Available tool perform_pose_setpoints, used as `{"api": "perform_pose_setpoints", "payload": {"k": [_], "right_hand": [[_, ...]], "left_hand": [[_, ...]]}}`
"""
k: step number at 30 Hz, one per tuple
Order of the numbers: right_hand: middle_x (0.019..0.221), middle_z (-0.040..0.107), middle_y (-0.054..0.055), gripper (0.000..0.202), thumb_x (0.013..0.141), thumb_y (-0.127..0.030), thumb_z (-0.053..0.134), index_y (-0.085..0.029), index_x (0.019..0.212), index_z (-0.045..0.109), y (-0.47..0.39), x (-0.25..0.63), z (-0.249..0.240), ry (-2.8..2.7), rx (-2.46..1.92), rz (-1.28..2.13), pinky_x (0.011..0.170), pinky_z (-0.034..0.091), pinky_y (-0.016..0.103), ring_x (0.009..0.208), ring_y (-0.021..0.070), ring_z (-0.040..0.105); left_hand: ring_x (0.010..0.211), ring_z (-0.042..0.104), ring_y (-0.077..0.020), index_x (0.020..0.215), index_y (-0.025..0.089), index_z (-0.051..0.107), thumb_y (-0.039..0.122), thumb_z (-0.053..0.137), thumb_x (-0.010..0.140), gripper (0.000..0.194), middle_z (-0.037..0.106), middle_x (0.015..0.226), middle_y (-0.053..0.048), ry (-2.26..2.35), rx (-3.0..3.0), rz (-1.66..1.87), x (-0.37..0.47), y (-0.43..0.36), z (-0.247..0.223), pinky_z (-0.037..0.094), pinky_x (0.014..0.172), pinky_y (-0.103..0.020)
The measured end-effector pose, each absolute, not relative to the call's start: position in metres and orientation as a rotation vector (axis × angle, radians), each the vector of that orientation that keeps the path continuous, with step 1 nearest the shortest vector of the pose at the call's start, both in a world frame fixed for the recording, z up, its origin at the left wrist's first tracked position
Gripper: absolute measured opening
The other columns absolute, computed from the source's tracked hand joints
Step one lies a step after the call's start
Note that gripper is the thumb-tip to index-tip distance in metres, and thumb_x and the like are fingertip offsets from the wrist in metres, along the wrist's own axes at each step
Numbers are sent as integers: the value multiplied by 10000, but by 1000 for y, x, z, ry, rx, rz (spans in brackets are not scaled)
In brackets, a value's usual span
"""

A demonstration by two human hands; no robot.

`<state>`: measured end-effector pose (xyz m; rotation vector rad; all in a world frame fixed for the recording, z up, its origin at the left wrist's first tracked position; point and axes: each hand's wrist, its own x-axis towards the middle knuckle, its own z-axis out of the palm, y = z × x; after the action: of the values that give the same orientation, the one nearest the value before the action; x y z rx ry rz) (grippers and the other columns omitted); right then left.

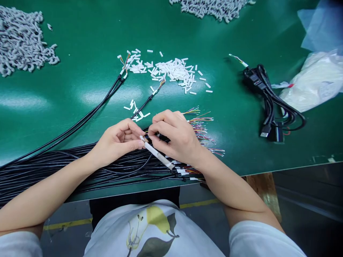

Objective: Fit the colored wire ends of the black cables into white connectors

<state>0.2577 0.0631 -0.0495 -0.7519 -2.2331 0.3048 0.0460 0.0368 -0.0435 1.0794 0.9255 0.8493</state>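
Observation:
My left hand (120,141) pinches a small white connector (142,138) between thumb and fingertips. Close on its right, my right hand (175,135) has its fingers curled together at the thin wires by the connector; what exactly they grip is hidden. A white-and-grey stick-like piece (159,155) slants down to the right below the two hands. Beneath them runs a thick bundle of black cables (66,166), whose coloured wire ends (205,134) fan out past my right hand.
White tubes (177,71) lie scattered behind the hands, near black cables with connectors (100,103). Grey curved parts (20,43) are piled at far left, more grey parts (214,8) at the back. At right are a coiled USB cable (268,96) and a plastic bag (313,80).

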Motion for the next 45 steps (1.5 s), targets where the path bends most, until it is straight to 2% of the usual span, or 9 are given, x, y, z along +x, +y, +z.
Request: {"api": "perform_pose_setpoints", "payload": {"k": [8, 12, 15, 18, 23, 31, 37, 43, 45], "right_hand": [[895, 579, 8, 156, 913, -87, 505, -229, 965, 546, 63, 266, -39, -2059, -826, 496, 711, 416, 321, 762, 147, 527], [950, 652, 50, 166, 924, -249, 628, -221, 1074, 563, 57, 266, -37, -2249, -775, 519, 709, 472, 347, 838, 200, 598], [1020, 695, 94, 156, 977, -188, 570, -192, 1131, 594, 53, 264, -39, -2393, -795, 464, 723, 516, 341, 885, 208, 645], [981, 705, 72, 178, 983, -110, 519, -189, 1099, 628, 54, 267, -35, -2378, -792, 561, 718, 526, 312, 847, 176, 658], [944, 717, 26, 102, 928, -199, 654, -248, 1013, 684, 65, 292, -12, -2089, -939, 757, 688, 503, 321, 817, 174, 643], [897, 687, 17, 97, 830, -216, 679, -212, 920, 715, 104, 393, -39, -1668, -1705, 194, 712, 444, 323, 720, 150, 553], [653, 598, -28, 79, 751, -212, 757, -191, 745, 681, 119, 456, -91, -1678, -1920, 178, 648, 423, 292, 619, 110, 513], [1002, 662, 79, 149, 786, -241, 735, -211, 930, 711, 91, 410, -66, -1671, -1810, 103, 937, 479, 490, 970, 269, 616], [1084, 675, 82, 199, 875, -271, 667, -232, 1067, 701, 77, 374, -39, -1729, -1626, 254, 957, 497, 469, 1006, 254, 645]], "left_hand": [[750, 749, -111, 876, 168, 669, 174, 848, 768, 210, 783, 828, -4, 986, 1100, 901, 46, 39, -44, 612, 718, -201], [741, 734, -106, 889, 176, 669, 198, 857, 765, 226, 759, 811, 6, 1050, 1106, 1001, 45, 40, -46, 606, 744, -211], [719, 725, -120, 899, 174, 673, 242, 843, 789, 213, 754, 800, -4, 1041, 1107, 1000, 44, 41, -47, 606, 715, -233], [744, 729, -128, 926, 174, 675, 261, 798, 843, 172, 769, 826, -20, 1018, 1091, 1002, 43, 42, -48, 601, 716, -243], [797, 741, -143, 939, 176, 672, 233, 785, 847, 156, 776, 848, -29, 1031, 1056, 976, 43, 43, -45, 589, 748, -256], [713, 706, -139, 858, 208, 693, 259, 765, 859, 88, 749, 762, -11, 1080, 1111, 976, 35, 41, -47, 578, 680, -243], [643, 640, -114, 789, 243, 719, 231, 772, 820, 63, 696, 683, 17, 1035, 1162, 997, 36, 44, -56, 525, 600, -208], [688, 682, -119, 893, 179, 703, 182, 757, 808, 101, 728, 763, -6, 992, 1107, 964, 47, 41, -45, 562, 673, -235], [727, 704, -129, 924, 168, 695, 166, 747, 814, 121, 735, 792, -14, 945, 1105, 957, 47, 41, -46, 569, 684, -240]]}}
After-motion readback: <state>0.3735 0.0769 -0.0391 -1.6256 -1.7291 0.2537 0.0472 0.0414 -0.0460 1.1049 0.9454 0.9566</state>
